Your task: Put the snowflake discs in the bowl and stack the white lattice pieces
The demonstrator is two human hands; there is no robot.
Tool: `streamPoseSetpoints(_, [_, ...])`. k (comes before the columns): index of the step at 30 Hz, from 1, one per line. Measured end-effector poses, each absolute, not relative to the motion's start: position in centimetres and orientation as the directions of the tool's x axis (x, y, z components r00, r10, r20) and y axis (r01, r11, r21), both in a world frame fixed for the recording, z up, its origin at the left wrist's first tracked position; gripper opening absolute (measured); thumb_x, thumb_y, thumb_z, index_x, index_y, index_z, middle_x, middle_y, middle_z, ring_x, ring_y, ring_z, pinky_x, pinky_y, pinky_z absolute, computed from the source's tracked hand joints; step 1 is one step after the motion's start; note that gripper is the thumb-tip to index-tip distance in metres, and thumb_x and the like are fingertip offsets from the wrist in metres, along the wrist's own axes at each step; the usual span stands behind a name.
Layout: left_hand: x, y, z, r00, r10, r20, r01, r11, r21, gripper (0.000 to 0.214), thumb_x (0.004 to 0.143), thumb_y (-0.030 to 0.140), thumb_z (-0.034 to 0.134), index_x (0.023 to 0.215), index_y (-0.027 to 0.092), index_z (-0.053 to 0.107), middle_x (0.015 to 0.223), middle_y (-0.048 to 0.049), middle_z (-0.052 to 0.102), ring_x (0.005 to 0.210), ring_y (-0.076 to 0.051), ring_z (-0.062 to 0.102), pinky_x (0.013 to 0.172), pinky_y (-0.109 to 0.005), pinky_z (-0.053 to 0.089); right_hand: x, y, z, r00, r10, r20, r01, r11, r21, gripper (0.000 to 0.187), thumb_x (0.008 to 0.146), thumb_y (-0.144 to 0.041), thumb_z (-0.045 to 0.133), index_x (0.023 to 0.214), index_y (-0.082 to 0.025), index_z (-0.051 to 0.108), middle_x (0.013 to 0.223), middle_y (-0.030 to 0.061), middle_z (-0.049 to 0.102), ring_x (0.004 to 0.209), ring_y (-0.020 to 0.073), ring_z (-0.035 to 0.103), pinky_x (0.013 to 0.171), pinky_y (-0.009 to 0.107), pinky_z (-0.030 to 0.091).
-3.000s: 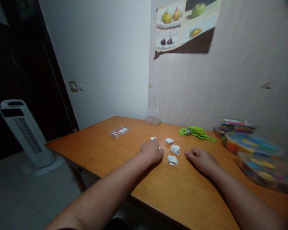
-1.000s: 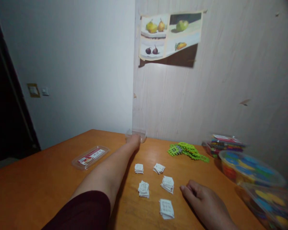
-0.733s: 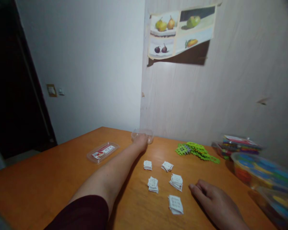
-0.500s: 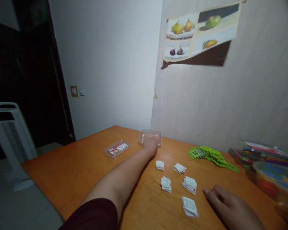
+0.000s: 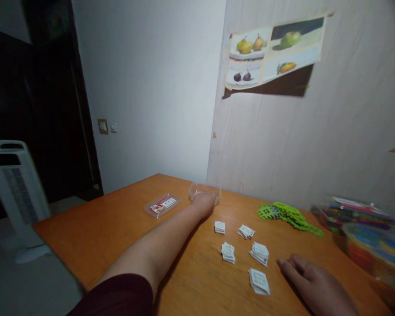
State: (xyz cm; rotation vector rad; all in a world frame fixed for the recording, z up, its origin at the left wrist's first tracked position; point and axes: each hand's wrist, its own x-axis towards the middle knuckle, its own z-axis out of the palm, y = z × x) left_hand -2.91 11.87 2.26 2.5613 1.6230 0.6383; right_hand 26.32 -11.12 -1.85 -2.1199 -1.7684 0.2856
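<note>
Stretched out to the far side of the table, my left hand [image 5: 204,204] is closed on the near edge of a clear plastic box [image 5: 197,188]; its fingertips are hidden. Left of it lies a clear lid [image 5: 163,205] with a red and white label. My right hand [image 5: 316,281] rests on the table at the near right, fingers curled in and nothing visible in them. Between the hands are several small stacks of white printed cards, the nearest to my right hand being one stack [image 5: 259,253], with another stack [image 5: 259,281] in front.
Green lattice-like plastic pieces [image 5: 289,217] lie at the back right. Beyond my right hand stand a round clear tub [image 5: 375,248] with coloured contents and a clear box of colourful items [image 5: 358,213]. The wooden table [image 5: 112,224] meets a wall at the back.
The clear box has tipped down from a more upright angle, with my left hand still at it. My right hand stays in place. The view has shifted slightly.
</note>
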Motion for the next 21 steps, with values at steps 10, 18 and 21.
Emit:
streamPoseSetpoints(10, [-3.1, 10.0, 3.1, 0.328, 0.891, 0.313, 0.882, -0.408, 0.237, 0.019, 0.087, 0.019, 0.053, 0.103, 0.019, 0.062, 0.113, -0.0148, 0.064, 0.111, -0.031, 0.058, 0.101, -0.046, 0.038, 25.6, -11.3, -1.2, 0.236, 0.967, 0.096, 0.911, -0.185, -0.370, 0.045, 0.092, -0.060, 0.037, 0.070, -0.024, 0.053, 0.066, -0.0002, 0.065, 0.065, 0.0187, 0.062, 0.056, 0.027, 0.030])
streamPoseSetpoints(18, [-5.0, 7.4, 2.6, 0.065, 0.860, 0.506, 0.763, -0.370, 0.530, 0.022, 0.084, 0.018, 0.053, 0.105, 0.020, 0.060, 0.123, -0.0118, 0.058, 0.117, -0.026, 0.053, 0.102, -0.037, 0.042, 25.0, -11.4, -0.6, 0.258, 0.954, 0.151, 0.897, -0.178, -0.406, 0.041, 0.091, -0.055, 0.040, 0.069, -0.022, 0.052, 0.064, -0.0004, 0.064, 0.063, 0.0164, 0.059, 0.054, 0.026, 0.027])
streamPoseSetpoints(21, [-5.4, 7.5, 1.8, -0.229, 0.931, 0.284, 0.301, -0.210, 0.930, 0.007, 0.080, 0.017, 0.056, 0.088, 0.019, 0.057, 0.094, -0.0073, 0.062, 0.097, -0.021, 0.061, 0.086, -0.032, 0.050, 25.2, -11.5, -0.8, 0.278, 0.946, 0.168, 0.883, -0.182, -0.433, 0.041, 0.090, -0.055, 0.041, 0.068, -0.022, 0.052, 0.063, -0.0007, 0.063, 0.063, 0.0164, 0.058, 0.055, 0.025, 0.029])
